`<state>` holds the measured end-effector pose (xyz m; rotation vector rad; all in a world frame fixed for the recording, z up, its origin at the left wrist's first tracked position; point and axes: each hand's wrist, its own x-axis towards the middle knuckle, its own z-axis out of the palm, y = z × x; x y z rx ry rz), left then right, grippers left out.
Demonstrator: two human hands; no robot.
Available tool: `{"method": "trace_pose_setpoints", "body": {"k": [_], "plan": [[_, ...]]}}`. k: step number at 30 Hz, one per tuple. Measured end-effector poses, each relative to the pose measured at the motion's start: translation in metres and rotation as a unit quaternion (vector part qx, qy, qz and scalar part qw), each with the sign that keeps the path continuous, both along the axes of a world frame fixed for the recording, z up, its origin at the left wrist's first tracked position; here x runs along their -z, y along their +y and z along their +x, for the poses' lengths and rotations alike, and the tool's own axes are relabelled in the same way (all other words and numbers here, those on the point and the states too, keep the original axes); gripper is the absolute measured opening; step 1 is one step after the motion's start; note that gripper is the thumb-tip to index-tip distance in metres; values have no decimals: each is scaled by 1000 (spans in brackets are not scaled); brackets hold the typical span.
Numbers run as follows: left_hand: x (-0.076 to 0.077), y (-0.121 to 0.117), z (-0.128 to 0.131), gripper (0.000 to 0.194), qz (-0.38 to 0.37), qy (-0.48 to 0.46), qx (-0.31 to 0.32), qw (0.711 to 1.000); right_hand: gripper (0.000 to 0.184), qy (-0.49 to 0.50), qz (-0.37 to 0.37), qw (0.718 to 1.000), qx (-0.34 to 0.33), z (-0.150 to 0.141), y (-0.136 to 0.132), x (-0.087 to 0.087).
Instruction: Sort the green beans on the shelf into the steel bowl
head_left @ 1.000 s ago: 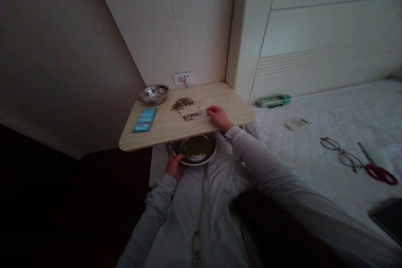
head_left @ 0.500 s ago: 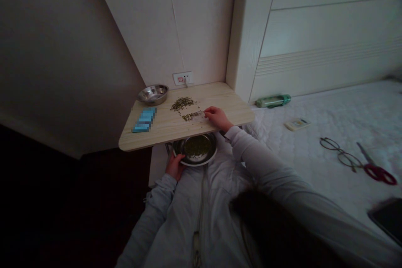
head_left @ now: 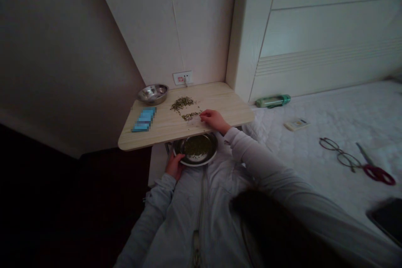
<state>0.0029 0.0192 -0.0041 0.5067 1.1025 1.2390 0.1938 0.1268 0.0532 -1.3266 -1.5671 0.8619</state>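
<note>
My left hand (head_left: 174,165) grips the rim of a steel bowl (head_left: 195,149) holding green beans, held just under the front edge of a light wooden table (head_left: 163,127). My right hand (head_left: 212,119) rests on the tabletop with fingers curled, touching the right end of a small heap of green beans (head_left: 189,116). A larger heap of beans (head_left: 181,103) lies farther back. What the right fingers hold, if anything, is too small to see.
An empty steel bowl (head_left: 153,93) and a blue blurred card (head_left: 143,119) sit on the table's left side. A wall socket (head_left: 182,78) is behind. On the bed lie a green bottle (head_left: 272,100), a remote (head_left: 296,124), glasses (head_left: 338,151), red scissors (head_left: 375,170) and a dark tablet (head_left: 387,217).
My right hand has slid a little to the left along the tabletop, up against the small bean heap. The left hand and its bowl have stayed put.
</note>
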Motion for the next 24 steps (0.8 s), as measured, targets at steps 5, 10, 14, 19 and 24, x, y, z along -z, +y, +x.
{"method": "trace_pose_setpoints", "body": {"k": [5, 10, 14, 19, 24], "plan": [[-1, 0, 0, 44, -3, 5, 5, 1000, 14, 5, -12, 999, -33, -1, -1, 2], [-3, -1, 0, 38, -6, 8, 7, 1000, 17, 11, -19, 997, -67, -1, -2, 1], [-3, -2, 0, 36, -9, 10, 7, 1000, 14, 16, -21, 997, -76, 2, -3, 0], [-2, -1, 0, 35, -7, 7, 0, 1000, 16, 35, 16, 999, -2, 6, 4, 3], [-2, -1, 0, 39, -4, 2, 4, 1000, 12, 33, 50, 997, 55, 7, 12, 11]]}}
